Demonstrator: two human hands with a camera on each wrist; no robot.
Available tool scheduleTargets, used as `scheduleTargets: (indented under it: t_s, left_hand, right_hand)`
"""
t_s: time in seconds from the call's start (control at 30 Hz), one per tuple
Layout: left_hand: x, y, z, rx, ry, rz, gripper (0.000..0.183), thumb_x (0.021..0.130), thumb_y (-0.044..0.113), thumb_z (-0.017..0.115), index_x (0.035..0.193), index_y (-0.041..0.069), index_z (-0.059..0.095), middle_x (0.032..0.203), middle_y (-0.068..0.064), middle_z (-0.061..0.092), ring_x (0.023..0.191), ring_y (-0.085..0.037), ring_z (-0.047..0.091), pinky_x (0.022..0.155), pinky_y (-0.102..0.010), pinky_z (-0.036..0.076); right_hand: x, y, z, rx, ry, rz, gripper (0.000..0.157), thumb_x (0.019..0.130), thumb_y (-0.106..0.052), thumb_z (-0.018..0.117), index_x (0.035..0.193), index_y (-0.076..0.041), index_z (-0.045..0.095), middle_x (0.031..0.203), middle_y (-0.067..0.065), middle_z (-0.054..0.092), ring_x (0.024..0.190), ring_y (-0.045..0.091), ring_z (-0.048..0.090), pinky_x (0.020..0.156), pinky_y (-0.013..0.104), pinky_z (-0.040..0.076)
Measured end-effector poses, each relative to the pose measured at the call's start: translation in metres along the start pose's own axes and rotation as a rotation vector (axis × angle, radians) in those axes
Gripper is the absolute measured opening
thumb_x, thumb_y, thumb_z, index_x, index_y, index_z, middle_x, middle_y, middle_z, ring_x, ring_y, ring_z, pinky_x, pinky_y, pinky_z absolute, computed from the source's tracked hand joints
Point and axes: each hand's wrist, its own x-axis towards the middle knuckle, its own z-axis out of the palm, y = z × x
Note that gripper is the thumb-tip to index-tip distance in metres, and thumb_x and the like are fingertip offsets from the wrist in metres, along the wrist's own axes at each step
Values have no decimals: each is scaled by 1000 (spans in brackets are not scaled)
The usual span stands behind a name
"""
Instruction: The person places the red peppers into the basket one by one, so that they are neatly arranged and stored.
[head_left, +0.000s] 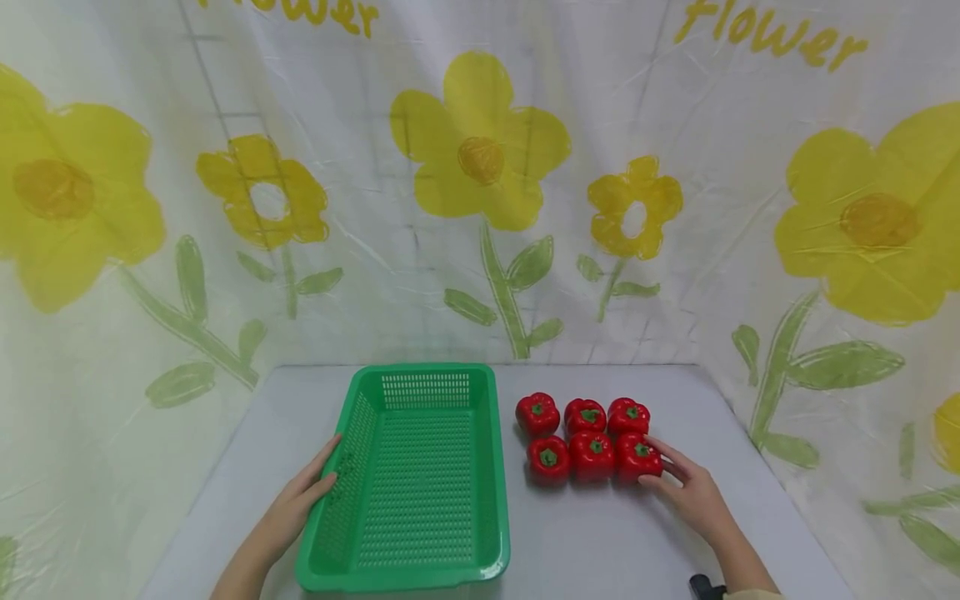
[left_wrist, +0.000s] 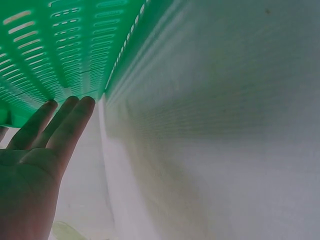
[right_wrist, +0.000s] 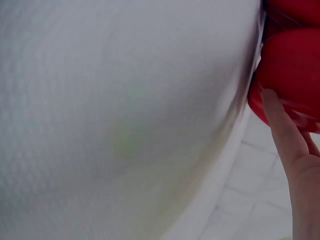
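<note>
In the head view a green plastic basket (head_left: 416,479) with slotted walls lies on the left half of the table. My left hand (head_left: 300,492) holds its left rim, thumb over the edge. The left wrist view shows three straight fingers of the left hand (left_wrist: 40,150) along the outer wall. To the basket's right, several red bell peppers with green stems sit in two rows. My right hand (head_left: 690,492) grips the front right bell pepper (head_left: 636,460) between thumb and fingers. In the right wrist view a finger presses the side of that pepper (right_wrist: 295,70).
Close beside the held pepper stand the front middle pepper (head_left: 591,458) and the back right pepper (head_left: 628,414). The pale table (head_left: 585,542) ends at a curtain (head_left: 360,308) printed with yellow flowers. A black device (head_left: 705,587) sits at my right wrist.
</note>
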Motion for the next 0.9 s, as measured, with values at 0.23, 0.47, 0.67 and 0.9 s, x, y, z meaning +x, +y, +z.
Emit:
scheduleTargets:
  t_s: [0.23,0.47,0.67,0.9]
  left_hand:
    - [0,2,0,-33,-17,3,57,110,35,39,163,26,20,170,-8,11,153,-39,9,105,-10,27]
    - [-3,5,-1,-33,-3,9,58,109,34,42,163,25,22,169,-9,14,153,-39,12,104,-12,30]
    - [-3,7,-3,-29,-17,5,59,109,34,42,163,22,20,169,-10,13,153,-40,11,107,-19,31]
    - [-1,6,-2,-44,-31,-3,60,109,34,42,163,21,19,169,-12,12,153,-41,10,116,-45,27]
  right_hand:
    - [-10,-14,-14,16,98,-58,70,85,-34,82,147,-22,54,145,13,57,112,-26,40,88,20,57]
    - [-14,-32,-26,73,96,-79,68,88,-32,79,149,-23,52,147,18,54,111,-24,43,84,10,52]
    - [-16,-48,-28,72,109,-93,66,89,-31,78,149,-25,52,147,17,54,112,-21,45,83,11,53]
    - [-19,-73,-29,83,110,-175,65,88,-23,80,148,-24,53,143,14,57,115,-16,49,84,12,54]
